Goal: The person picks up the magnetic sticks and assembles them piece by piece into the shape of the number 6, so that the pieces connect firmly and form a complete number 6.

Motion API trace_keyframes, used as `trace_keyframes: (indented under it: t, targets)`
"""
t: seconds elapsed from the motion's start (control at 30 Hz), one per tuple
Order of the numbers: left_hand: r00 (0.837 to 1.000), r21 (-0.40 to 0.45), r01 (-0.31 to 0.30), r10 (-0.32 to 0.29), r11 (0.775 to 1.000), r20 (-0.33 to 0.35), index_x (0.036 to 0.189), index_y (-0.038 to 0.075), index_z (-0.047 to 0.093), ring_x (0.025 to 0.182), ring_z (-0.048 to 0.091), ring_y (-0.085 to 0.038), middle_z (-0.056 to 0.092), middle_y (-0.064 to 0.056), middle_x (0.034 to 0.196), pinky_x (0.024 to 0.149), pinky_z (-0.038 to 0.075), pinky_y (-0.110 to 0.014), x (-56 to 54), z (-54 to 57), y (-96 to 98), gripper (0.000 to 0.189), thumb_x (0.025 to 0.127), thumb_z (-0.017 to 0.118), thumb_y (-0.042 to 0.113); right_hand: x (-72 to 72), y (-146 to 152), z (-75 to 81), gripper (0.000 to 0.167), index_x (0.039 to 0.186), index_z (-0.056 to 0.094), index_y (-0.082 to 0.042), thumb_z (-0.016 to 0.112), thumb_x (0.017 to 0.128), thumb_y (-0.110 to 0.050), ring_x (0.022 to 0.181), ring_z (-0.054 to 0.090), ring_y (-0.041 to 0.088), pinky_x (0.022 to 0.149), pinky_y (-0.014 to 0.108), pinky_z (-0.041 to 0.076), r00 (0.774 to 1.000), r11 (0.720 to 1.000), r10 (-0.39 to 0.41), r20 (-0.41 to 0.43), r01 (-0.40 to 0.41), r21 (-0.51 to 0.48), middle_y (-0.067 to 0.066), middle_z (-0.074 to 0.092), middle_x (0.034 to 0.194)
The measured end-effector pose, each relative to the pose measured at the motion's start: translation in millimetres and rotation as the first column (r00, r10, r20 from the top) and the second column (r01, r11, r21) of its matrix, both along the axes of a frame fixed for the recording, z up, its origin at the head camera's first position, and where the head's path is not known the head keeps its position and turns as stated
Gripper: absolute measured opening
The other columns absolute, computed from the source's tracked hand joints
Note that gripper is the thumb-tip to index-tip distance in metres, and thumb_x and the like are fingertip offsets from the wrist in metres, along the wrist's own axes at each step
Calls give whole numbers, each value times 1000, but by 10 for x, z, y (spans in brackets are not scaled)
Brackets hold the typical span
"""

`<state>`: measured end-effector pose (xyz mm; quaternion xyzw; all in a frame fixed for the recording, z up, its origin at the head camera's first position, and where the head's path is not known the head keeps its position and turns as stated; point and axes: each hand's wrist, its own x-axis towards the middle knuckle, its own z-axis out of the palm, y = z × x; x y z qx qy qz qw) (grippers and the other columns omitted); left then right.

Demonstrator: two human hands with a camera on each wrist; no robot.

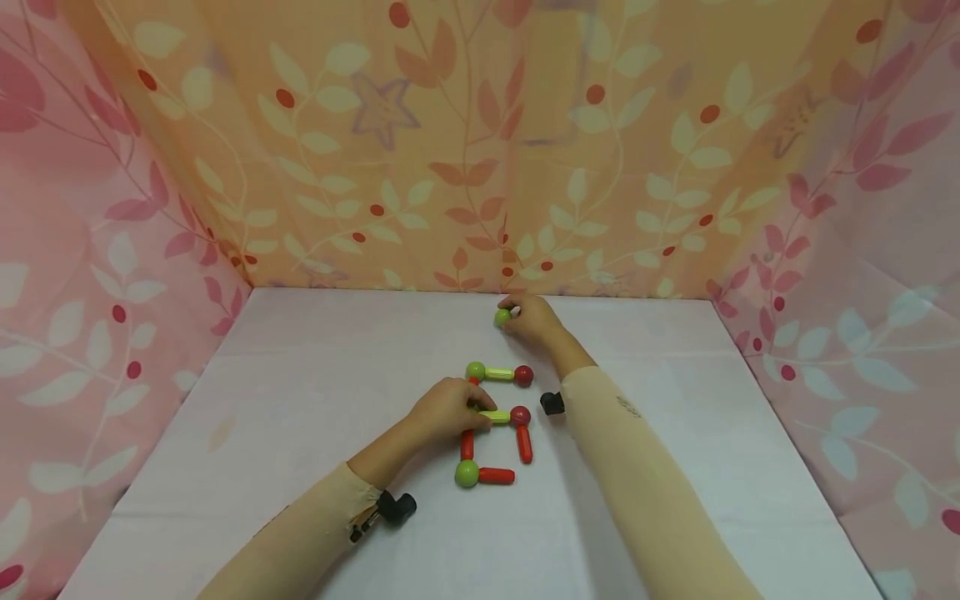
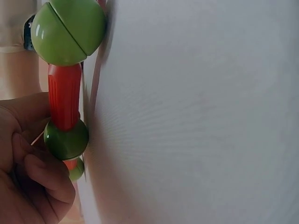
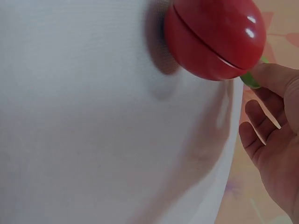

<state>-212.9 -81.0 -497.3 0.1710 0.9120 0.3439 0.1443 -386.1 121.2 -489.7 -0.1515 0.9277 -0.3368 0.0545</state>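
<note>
A flat figure of toy balls and rods lies on the white table. My left hand (image 1: 447, 408) pinches its middle green ball (image 2: 67, 140), where a red rod (image 2: 64, 95) and a yellow-green rod (image 1: 497, 417) join; fingers partly cover this ball in the head view. Behind the figure, my right hand (image 1: 534, 321) holds a separate green ball (image 1: 502, 317) between thumb and fingers. In the right wrist view that ball is mostly hidden behind a large, close red ball (image 3: 217, 37). Green balls also form the figure's far corner (image 1: 476, 371) and near corner (image 1: 467, 474).
The upper yellow-green rod (image 1: 498, 374) ends in a red ball (image 1: 523, 376). From the lower red ball (image 1: 520, 416), a red rod (image 1: 524, 445) points toward me. Another red rod (image 1: 496, 476) extends right from the near corner. Patterned cloth (image 1: 480, 167) walls the table's back and sides.
</note>
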Motion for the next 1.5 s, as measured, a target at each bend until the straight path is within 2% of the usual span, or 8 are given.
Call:
trace_keyframes:
  t: [0.13,0.37,0.53,0.7,0.9,1.1,1.3,1.5]
  targets:
    - [1000,-1,-7,7,1000,2,99,27,82,91,57,-10,72,18,90,77,48,-30,1,-10,4,17,83,86,25,22,17,59,36,126,70,-14,76,90,-13,105,57,26,94,41,48,999,1000,27,-19,-27,-9,4,57,146]
    - [1000,18,-13,13,1000,10,99,26,82,91,58,-11,72,17,90,76,49,-30,8,-35,4,17,83,86,24,205,118,208,39,128,70,-11,78,91,-19,111,55,31,95,43,46,995,995,78,-69,-81,-51,6,59,144]
    - [1000,19,-14,14,1000,10,100,26,82,91,57,-12,72,18,91,78,49,-31,9,-41,-12,17,83,86,25,463,215,320,38,126,71,-17,80,90,-24,110,57,29,90,41,47,991,995,91,-102,-96,-41,1,67,124]
    - [1000,28,-3,3,1000,4,102,25,81,92,57,-12,72,16,93,78,50,-31,14,-26,-37,19,84,85,25,796,305,370,37,126,71,-21,80,90,-27,107,57,22,88,40,48,988,992,106,-114,-113,-59,-5,67,123]
    - [1000,21,-17,18,1000,-17,109,23,80,88,59,-13,70,14,93,76,51,-30,50,10,-70,24,86,83,25,1174,377,374,37,125,71,-21,81,90,-25,107,58,25,90,43,50,986,986,129,-104,-138,-89,-7,67,120]
    - [999,40,-23,24,999,-30,111,23,79,90,61,-13,71,13,98,76,52,-31,189,126,-76,24,87,82,27,1425,462,365,40,126,71,-18,83,88,-23,108,58,32,93,53,50,988,983,130,-78,-138,-120,-7,67,118]
    - [1000,49,17,-17,999,11,110,22,79,82,62,-12,70,15,92,71,53,-30,397,179,-34,24,87,83,30,1580,573,305,37,124,71,-24,82,89,-25,108,59,32,92,51,51,989,983,127,-81,-136,-120,-11,66,118]
    - [998,16,62,-62,998,3,105,25,79,80,58,-9,69,18,91,69,50,-28,595,190,24,20,87,83,33,1724,649,260,38,126,71,-24,81,89,-26,107,58,27,91,45,50,992,987,110,-62,-117,-114,-13,66,119]
